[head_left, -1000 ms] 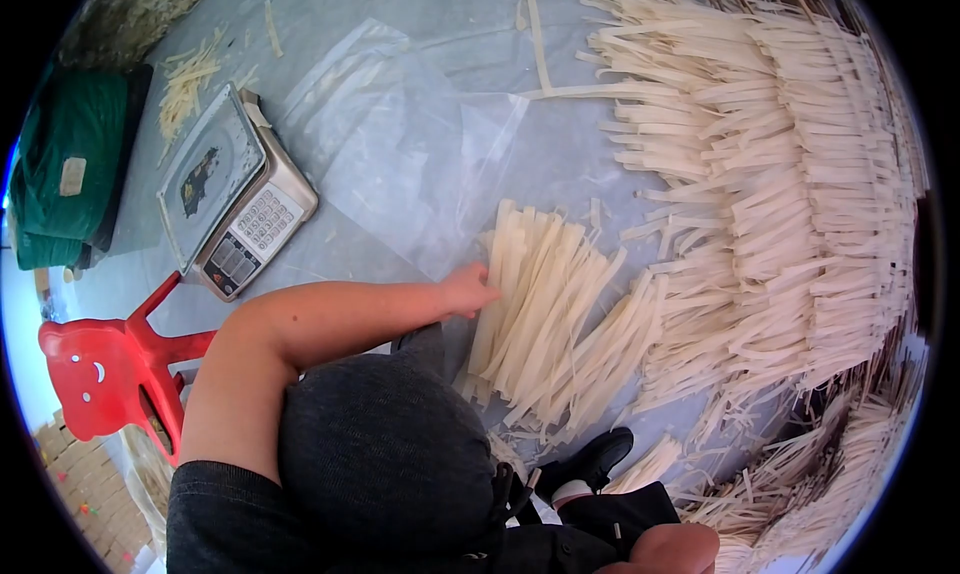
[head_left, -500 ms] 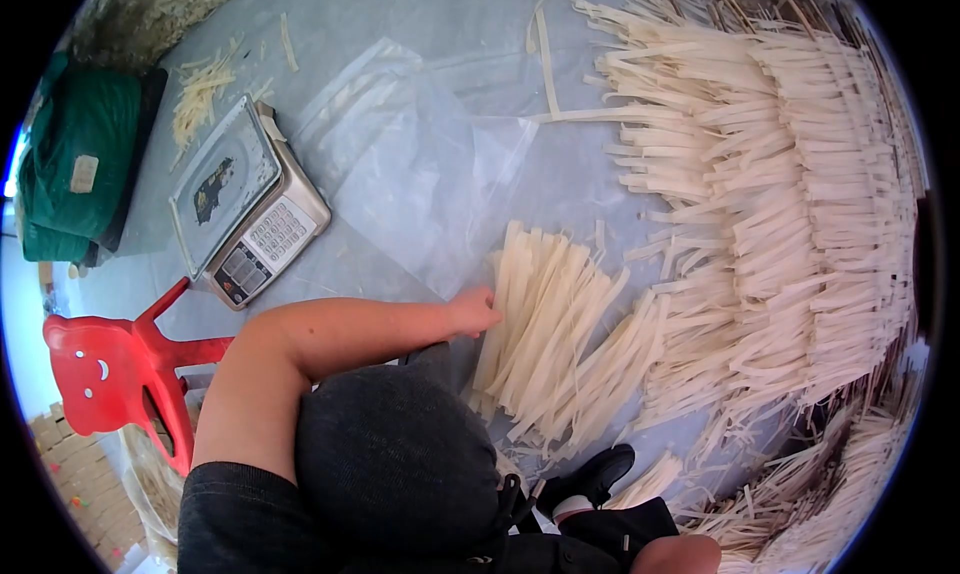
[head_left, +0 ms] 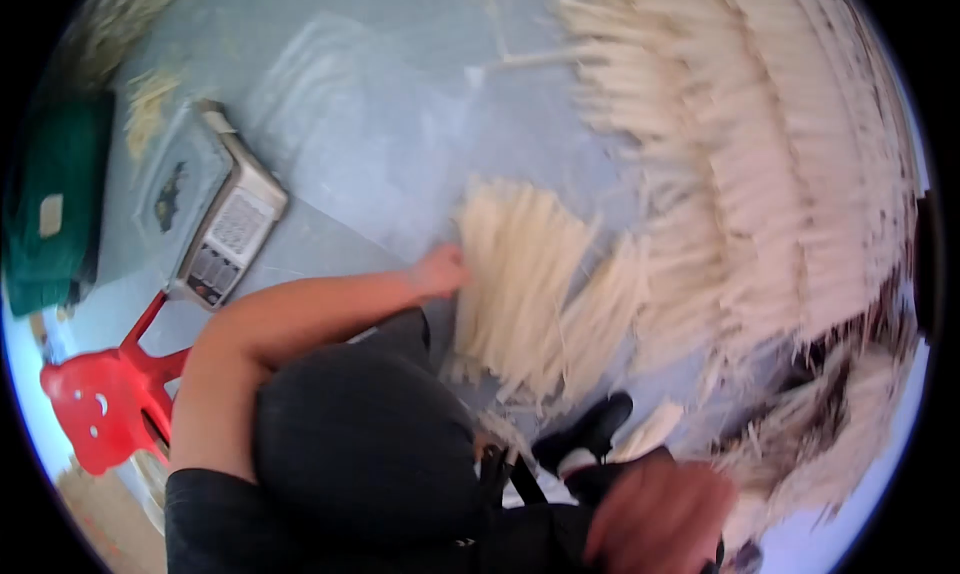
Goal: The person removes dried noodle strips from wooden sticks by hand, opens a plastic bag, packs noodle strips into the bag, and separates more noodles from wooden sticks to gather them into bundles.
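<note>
My left hand (head_left: pixel 440 272) is closed, its knuckles at the left edge of a fanned bundle of pale, flat dried strips (head_left: pixel 520 284). What its fingers hold, if anything, is hidden. A smaller bundle of the same strips (head_left: pixel 605 299) lies against that one on the right. At the bottom, a blurred patch of skin that looks like my right hand (head_left: pixel 660 514) is beside my dark-clothed leg, with its fingers smeared by motion. Up and left of my left hand, a thin clear plastic sheet (head_left: pixel 370 124) is spread on the grey floor.
A digital scale (head_left: pixel 225 229) stands on the left, near a red stool (head_left: pixel 100 399) with a smiling face. A green bundle (head_left: pixel 60 194) sits beyond. Overlapping rows of pale strips (head_left: pixel 740 174) cover the right side. My black shoe (head_left: pixel 585 434) is below the bundles.
The whole view has shifted and blurred. My left hand stays at the bundle's left edge. The skin at the bottom right has come further up into view.
</note>
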The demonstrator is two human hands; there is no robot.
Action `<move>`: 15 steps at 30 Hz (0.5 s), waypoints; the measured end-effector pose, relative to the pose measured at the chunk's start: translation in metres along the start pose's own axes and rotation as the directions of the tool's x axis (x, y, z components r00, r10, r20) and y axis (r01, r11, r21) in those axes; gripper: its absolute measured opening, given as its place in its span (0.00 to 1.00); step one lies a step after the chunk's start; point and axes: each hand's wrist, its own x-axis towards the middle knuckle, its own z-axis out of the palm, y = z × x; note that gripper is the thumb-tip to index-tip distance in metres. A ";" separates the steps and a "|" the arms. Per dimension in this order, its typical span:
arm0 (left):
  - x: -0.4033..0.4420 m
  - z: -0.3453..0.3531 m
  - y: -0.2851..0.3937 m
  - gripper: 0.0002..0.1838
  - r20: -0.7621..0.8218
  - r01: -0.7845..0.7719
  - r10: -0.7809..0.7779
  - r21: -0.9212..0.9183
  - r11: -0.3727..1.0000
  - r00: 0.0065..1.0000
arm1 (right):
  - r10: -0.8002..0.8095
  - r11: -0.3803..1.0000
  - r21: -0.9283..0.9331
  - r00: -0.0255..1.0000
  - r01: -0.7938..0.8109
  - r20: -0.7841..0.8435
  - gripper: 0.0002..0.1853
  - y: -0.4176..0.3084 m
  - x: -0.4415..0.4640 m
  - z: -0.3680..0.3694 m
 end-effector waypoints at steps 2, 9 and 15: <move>-0.007 -0.003 0.003 0.17 -0.035 -0.067 0.064 -0.108 0.992 0.997 | 0.197 0.959 -0.142 0.939 -0.244 -0.281 0.14 0.016 -0.007 -0.043; -0.024 -0.010 0.022 0.31 -0.211 -0.021 0.008 -0.059 0.998 0.977 | 0.370 0.737 -0.014 0.421 -0.676 -0.828 0.30 0.163 -0.051 -0.182; -0.037 -0.008 0.053 0.35 0.072 0.050 -0.026 -0.344 0.938 0.997 | 0.322 0.465 -0.319 0.493 -0.826 -0.809 0.51 0.239 -0.044 -0.189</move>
